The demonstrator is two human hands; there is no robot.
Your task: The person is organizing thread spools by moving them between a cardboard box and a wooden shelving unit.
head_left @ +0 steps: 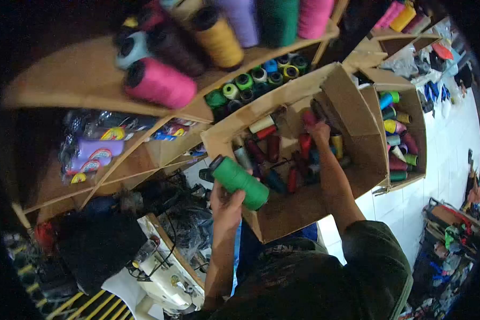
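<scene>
Green thread, wound on a large plastic cone [241, 181], is gripped in the left hand [226, 205] just left of the frame's centre, the fingers closed round its lower end so that the cone tilts up and leftward. It is held beside the near corner of an open brown cardboard box [357, 114] that fills the middle of the frame. The right hand [320, 130] is reached deep into that box, its fingers curled down among small red and maroon thread spools [272, 148]; whether one is actually pinched cannot be told, since the fingertips are hidden by the spools.

The step in hand is judged to be a sorting or picking through the box while the green cone is kept aside. A firm pinch on a single small spool would be called for next, with its neighbours left undisturbed.

Both arms are extended forward, the right forearm stretched diagonally up the frame, the left bent at the elbow. A big pink thread cone [160, 84] is laid on the wooden shelf [69, 88] at upper left.
</scene>
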